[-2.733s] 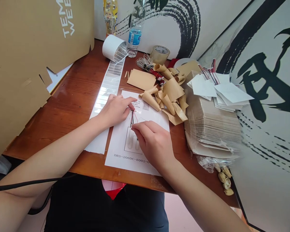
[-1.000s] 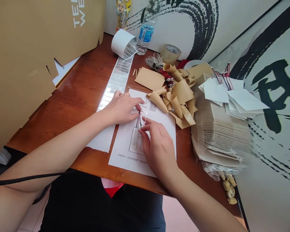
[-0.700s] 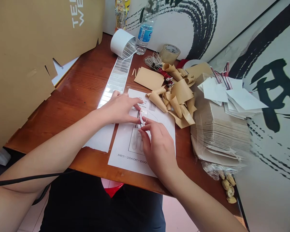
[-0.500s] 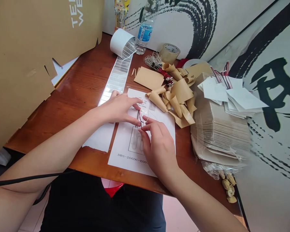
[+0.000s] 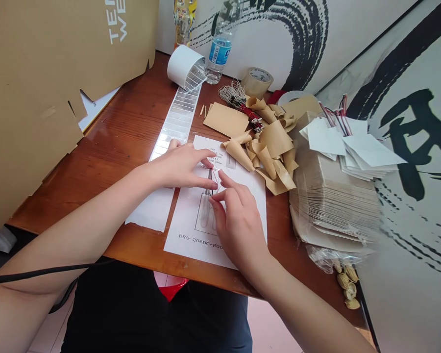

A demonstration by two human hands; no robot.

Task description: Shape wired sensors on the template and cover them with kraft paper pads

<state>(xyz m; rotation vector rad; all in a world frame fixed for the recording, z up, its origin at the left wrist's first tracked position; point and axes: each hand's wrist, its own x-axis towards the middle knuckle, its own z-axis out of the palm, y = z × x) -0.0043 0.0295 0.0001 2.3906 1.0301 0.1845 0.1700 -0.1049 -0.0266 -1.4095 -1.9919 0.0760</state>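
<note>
Got my left hand (image 5: 180,166) spread flat and my right hand (image 5: 238,223) with fingers parted, no clear pinch, on a red-and-black wire (image 5: 210,182) lying on the printed drawing sheet (image 5: 185,220) near the table's (image 5: 121,162) near edge, with the wire bundle (image 5: 238,98) still heaped toward the far edge.

Room fittings: reddish-brown varnished wooden desk (image 5: 128,166), centre, front edge running from 8 to 4 o'clock; tan cardboard sheet (image 5: 51,83), upright at 9 to 11 o'clock, notched along its lower edge; white wall panels (image 5: 411,304) with black ink brushstrokes, 12 to 3 o'clock; pale pink floor tiles (image 5: 272,333), 6 o'clock.
</note>
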